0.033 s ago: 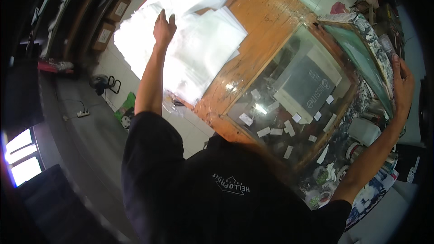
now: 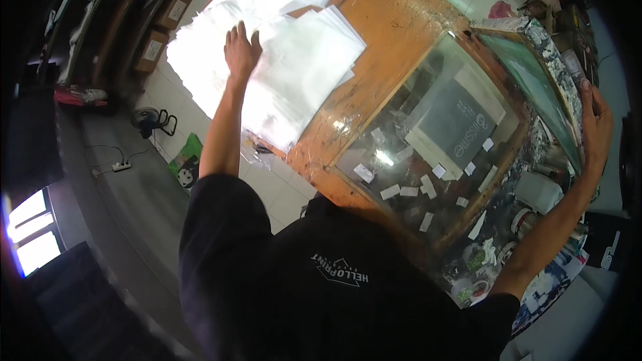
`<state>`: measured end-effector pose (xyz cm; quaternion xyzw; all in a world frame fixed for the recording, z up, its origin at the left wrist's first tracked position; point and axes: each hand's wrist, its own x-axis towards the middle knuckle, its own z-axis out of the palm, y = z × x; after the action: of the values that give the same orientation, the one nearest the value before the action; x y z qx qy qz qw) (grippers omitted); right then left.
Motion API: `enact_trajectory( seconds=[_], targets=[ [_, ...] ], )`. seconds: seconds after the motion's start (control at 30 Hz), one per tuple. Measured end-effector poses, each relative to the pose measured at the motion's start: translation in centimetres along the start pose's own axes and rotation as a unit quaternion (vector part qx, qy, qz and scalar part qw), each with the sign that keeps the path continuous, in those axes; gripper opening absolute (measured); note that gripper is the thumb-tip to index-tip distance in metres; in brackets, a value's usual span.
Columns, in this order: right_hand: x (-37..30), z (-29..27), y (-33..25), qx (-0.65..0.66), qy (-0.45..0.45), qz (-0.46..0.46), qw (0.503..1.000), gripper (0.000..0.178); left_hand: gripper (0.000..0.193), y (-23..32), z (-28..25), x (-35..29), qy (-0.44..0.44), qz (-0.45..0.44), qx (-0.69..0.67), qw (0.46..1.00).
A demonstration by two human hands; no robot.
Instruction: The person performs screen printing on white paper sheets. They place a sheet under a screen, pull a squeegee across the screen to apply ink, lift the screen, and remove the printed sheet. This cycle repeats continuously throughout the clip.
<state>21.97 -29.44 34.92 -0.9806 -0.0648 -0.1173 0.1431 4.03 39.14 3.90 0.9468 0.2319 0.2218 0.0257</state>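
Head view: at eleven o'clock I see the left hand (image 2: 242,55), the nearer one, over white sheets (image 2: 307,60), thumb spread from fingers; contact I can't tell. At three, the right hand (image 2: 595,129) clasps a tilted frame (image 2: 550,57), long side running eleven-to-five.

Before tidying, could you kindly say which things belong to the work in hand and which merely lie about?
Likely in use:
flat white sheets under left hand
paint-splattered rectangular mesh frame in right hand
clear rectangular glass panel

Likely lying about:
oblong white power strip
green patterned item
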Motion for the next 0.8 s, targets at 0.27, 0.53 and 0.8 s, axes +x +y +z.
enact_trajectory(
  seconds=[0.27, 0.53, 0.8],
  targets=[
    [0.7, 0.0, 0.7, -0.011, 0.026, -0.035, 0.999, 0.061, 0.090, 15.1, -1.5, -16.6, -0.212, -0.043, 0.115, 0.969],
    [-0.7, 0.8, -0.3, -0.027, 0.079, -0.103, 0.991, 0.063, 0.076, 18.9, -3.3, -16.3, -0.085, 0.021, -0.073, 0.993],
    [-3.0, 0.5, -3.2, 0.039, 0.104, -0.119, 0.987, 0.046, 0.061, 35.3, 1.9, -23.3, -0.196, 0.276, -0.148, 0.929]
  ],
)
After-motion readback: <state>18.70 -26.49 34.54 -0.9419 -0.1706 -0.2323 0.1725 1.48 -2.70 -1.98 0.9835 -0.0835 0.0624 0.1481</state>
